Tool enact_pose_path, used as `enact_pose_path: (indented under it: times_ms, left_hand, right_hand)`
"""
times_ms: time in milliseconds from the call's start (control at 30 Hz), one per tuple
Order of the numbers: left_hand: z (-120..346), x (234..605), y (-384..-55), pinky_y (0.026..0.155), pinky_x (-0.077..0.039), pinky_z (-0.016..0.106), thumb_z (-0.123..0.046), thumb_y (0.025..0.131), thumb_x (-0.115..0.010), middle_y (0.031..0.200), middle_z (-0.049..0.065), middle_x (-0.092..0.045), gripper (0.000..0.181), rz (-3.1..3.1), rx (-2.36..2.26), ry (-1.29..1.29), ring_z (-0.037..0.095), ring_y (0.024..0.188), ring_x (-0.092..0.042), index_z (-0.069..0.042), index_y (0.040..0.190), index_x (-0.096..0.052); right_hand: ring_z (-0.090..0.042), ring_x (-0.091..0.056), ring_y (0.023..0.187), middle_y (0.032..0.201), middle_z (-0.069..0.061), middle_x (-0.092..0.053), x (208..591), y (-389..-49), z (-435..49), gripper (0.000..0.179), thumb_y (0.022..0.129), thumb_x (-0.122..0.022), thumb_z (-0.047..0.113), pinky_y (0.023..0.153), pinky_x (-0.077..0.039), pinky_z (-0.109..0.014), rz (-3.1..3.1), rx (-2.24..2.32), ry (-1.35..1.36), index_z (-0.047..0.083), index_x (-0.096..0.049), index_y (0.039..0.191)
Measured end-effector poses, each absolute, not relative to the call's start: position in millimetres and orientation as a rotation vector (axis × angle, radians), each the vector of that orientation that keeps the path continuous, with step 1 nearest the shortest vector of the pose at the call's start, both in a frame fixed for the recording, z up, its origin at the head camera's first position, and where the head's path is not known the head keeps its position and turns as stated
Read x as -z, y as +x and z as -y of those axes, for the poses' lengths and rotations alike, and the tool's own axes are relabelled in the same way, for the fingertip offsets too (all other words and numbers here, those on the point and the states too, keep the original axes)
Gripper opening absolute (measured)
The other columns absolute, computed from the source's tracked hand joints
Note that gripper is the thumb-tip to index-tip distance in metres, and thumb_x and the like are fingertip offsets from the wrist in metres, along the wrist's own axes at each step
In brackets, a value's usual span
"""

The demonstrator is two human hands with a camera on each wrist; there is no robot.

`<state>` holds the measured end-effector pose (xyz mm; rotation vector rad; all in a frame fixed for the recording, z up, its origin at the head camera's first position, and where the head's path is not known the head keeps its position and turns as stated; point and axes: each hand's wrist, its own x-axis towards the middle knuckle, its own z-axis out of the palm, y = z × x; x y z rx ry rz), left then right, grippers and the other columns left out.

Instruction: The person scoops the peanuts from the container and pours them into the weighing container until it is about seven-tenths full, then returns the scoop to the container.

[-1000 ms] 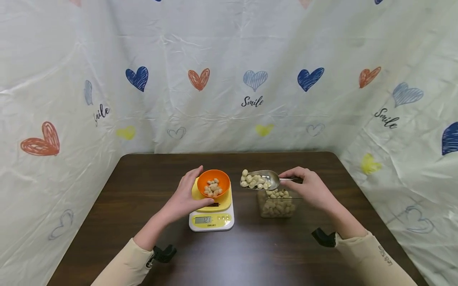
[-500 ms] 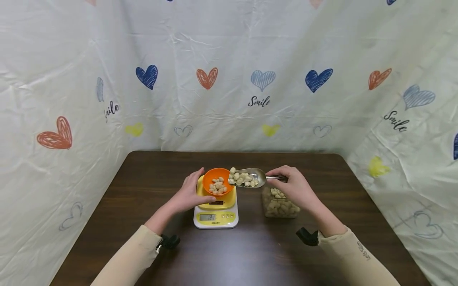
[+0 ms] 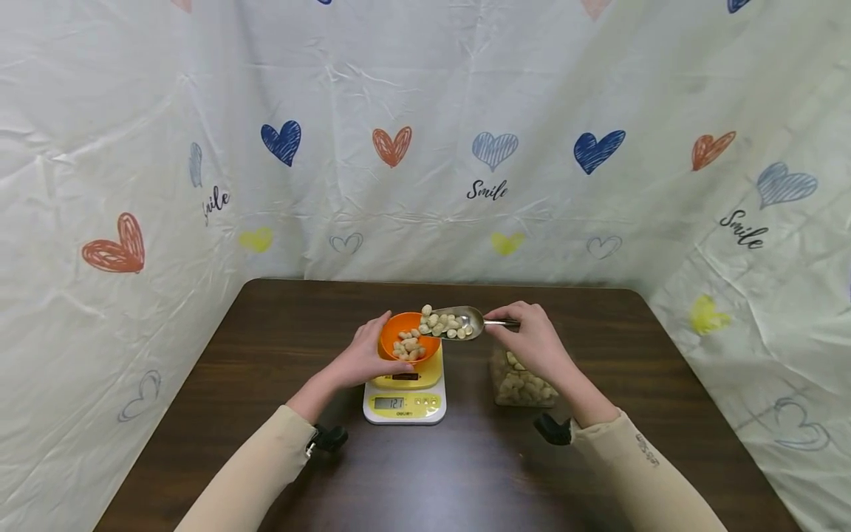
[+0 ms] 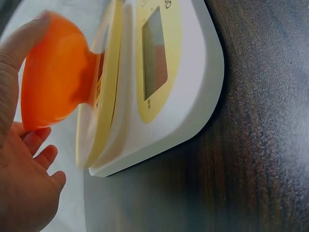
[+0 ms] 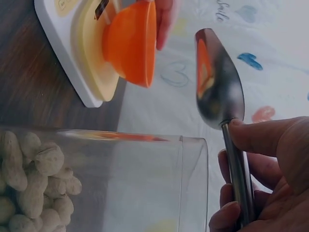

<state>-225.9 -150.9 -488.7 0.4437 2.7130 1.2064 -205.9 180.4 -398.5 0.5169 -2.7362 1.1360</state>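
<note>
The left hand (image 3: 364,357) cups the left side of the orange bowl (image 3: 407,344), fingers curved against its wall, which steadies the bowl on the yellow platform of the kitchen scale (image 3: 405,392). The scale sits on the dark bench (image 3: 465,473), near the middle, its display facing the person.

The right hand (image 3: 532,341) pinches the handle of the metal scoop (image 3: 459,322) between thumb and curled fingers, holding it roughly level so its load stays in. The scoop's front lip reaches over the bowl's right rim, just above it.

The scoop carries a heap of peanuts in their shells (image 3: 440,323); the bowl already holds a shallow layer of them. To the right of the scale stands a clear plastic container (image 3: 521,386), open at the top and partly filled with more peanuts, partly hidden behind the right hand.
</note>
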Motion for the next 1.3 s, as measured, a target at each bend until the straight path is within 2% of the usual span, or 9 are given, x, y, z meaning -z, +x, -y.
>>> enact_pose_path:
  times_ms: [300,567,767,1300]
  left_hand:
    - [148.6,492.1,-228.8,0.113,-0.031,0.058,-0.054,0.073,-0.089,0.160,0.014,-0.032,0.119,-2.710,-1.241,0.444,0.035,0.143,-0.026,-0.010,0.163,-0.024]
    - [149.0,490.7,-228.9,0.113,-0.032,0.058,-0.053,0.073,-0.090,0.160,0.013,-0.032,0.117,-2.690,-1.258,0.435,0.034,0.142,-0.027,-0.011,0.162,-0.026]
    - [148.8,490.4,-229.2,0.112,-0.033,0.057,-0.056,0.072,-0.089,0.159,0.014,-0.033,0.120,-2.688,-1.257,0.439,0.034,0.142,-0.027,-0.010,0.162,-0.025]
    - [151.6,490.2,-229.0,0.111,-0.034,0.058,-0.052,0.073,-0.091,0.157,0.013,-0.034,0.118,-2.666,-1.286,0.431,0.033,0.140,-0.029,-0.011,0.162,-0.025]
  right_hand:
    - [-0.032,-0.049,0.105,0.111,-0.007,-0.068,398.4,-210.8,-167.7,0.019,0.095,-0.075,0.018,0.086,-0.042,-0.046,2.733,-0.951,0.530,0.009,-0.078,0.111]
    - [-0.030,-0.047,0.098,0.102,-0.007,-0.067,398.0,-214.8,-155.7,0.014,0.091,-0.080,0.012,0.081,-0.040,-0.043,2.633,-0.773,0.618,0.008,-0.080,0.105]
    - [-0.031,-0.047,0.094,0.097,-0.009,-0.067,395.7,-216.8,-153.0,0.012,0.088,-0.082,0.007,0.083,-0.040,-0.043,2.548,-0.642,0.682,0.007,-0.080,0.100]
    - [-0.032,-0.047,0.098,0.100,-0.009,-0.066,394.9,-215.5,-163.5,0.014,0.090,-0.080,0.009,0.084,-0.041,-0.045,2.568,-0.655,0.627,0.008,-0.079,0.104]
